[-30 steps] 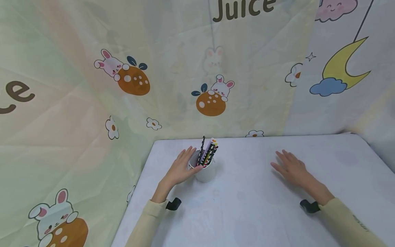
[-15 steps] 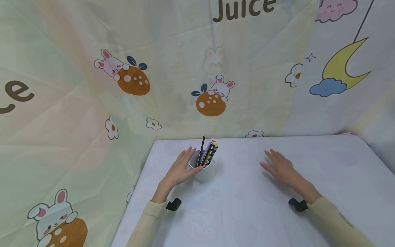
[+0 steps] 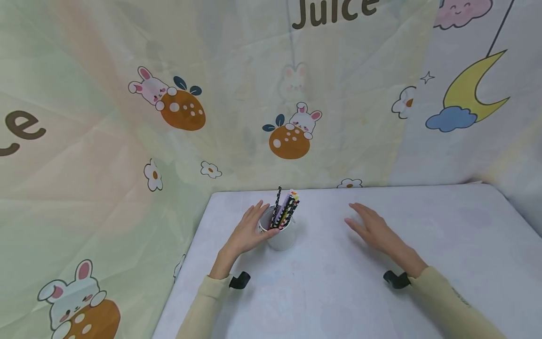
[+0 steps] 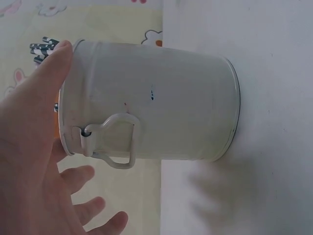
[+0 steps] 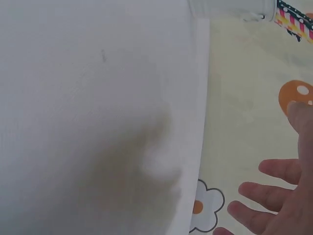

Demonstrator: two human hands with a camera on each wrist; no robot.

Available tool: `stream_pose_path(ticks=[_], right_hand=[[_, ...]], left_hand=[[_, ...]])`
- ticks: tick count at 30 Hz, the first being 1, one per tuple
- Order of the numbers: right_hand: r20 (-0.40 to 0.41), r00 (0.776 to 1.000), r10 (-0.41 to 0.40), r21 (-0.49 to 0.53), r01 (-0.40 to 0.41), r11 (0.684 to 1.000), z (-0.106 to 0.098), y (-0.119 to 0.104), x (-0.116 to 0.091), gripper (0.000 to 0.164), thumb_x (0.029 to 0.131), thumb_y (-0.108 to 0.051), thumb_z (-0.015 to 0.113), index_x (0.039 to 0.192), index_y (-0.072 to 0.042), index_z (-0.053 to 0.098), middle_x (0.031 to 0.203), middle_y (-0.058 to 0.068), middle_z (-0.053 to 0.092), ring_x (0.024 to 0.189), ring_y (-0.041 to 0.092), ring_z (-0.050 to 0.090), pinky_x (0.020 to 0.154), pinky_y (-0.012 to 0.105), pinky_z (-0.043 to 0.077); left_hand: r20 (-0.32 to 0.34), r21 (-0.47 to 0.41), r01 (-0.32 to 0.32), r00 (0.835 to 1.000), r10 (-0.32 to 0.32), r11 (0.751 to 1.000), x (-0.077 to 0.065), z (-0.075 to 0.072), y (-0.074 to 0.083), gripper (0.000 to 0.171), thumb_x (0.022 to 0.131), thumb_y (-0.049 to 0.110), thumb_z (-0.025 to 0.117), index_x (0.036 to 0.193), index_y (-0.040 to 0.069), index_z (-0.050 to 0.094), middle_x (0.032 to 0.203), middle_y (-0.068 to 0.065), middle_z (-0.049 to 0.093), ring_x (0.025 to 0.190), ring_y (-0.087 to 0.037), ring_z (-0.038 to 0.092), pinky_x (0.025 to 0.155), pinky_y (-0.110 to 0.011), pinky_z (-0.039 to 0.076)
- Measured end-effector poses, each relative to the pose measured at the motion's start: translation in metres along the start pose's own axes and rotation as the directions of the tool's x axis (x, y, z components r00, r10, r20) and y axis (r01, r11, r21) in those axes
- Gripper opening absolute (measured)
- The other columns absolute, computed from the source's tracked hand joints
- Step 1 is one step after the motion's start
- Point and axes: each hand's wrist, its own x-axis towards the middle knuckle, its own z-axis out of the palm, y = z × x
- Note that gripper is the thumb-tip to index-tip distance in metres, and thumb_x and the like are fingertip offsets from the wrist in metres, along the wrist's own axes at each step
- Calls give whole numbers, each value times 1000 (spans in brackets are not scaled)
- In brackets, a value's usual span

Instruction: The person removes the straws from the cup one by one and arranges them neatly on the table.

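The left hand [image 3: 245, 234] holds the bucket [image 3: 282, 241] (straws [image 3: 285, 212] inside).

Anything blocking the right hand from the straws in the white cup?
Nothing visible. In the head view, only white tabletop shows between the right hand and the cup; the straws stick up past its rim. The left hand is at the cup's other side, thumb at the near rim.

Centre: one white pail [image 3: 282, 240]; several straws [image 3: 288, 212], overlapping, uncountable. Lower half: two hands [image 3: 246, 231], two wrist cameras [image 3: 240, 280], one table [image 3: 330, 296].
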Motion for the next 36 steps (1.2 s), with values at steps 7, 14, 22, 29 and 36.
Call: stream_pose_path(ticks=[7, 14, 22, 29, 36], right_hand=[[-47, 998, -30, 75, 33, 997, 2, -14, 4, 72, 101, -54, 50, 153, -6, 37, 158, 19, 37, 147, 42, 29, 117, 64, 25], [-88, 995, -51, 99, 59, 993, 6, -29, 9, 70, 100, -54, 54, 151, -8, 41, 155, 17, 42, 143, 38, 38, 115, 61, 32], [-138, 988, -65, 125, 83, 989, 11, -46, 18, 60, 100, -44, 60, 147, -7, 48, 147, 17, 51, 129, 36, 54, 102, 57, 49], [-156, 987, -39, 221, 74, 972, 15, -66, 25, 58, 100, -48, 58, 143, -10, 52, 142, 14, 56, 123, 32, 59, 99, 53, 52], [-132, 991, -6, 329, 49, 943, 18, -86, 33, 54, 99, -48, 59, 139, -12, 56, 139, 10, 60, 121, 29, 62, 99, 50, 53]], left_hand=[[-1, -44, 23, 1000, -23, 999, 1, 3, -1, 96, 79, 82, 59, 158, 36, 29, 169, 9, 16, 157, -26, 13, 121, -62, 23], [-1, -74, 44, 999, -44, 996, 2, 5, -2, 95, 78, 81, 61, 157, 38, 29, 169, 9, 17, 157, -25, 13, 120, -63, 23], [8, -107, 59, 998, -58, 993, 1, 5, -2, 94, 79, 79, 63, 157, 39, 28, 169, 10, 15, 157, -24, 12, 121, -62, 21], [0, -143, 51, 999, -51, 988, 0, 6, -3, 92, 80, 75, 65, 157, 39, 30, 169, 9, 16, 157, -25, 13, 120, -64, 22], [-2, -167, 51, 999, -52, 985, 1, 7, -3, 92, 79, 75, 66, 157, 39, 30, 169, 8, 17, 157, -25, 14, 120, -62, 23]])
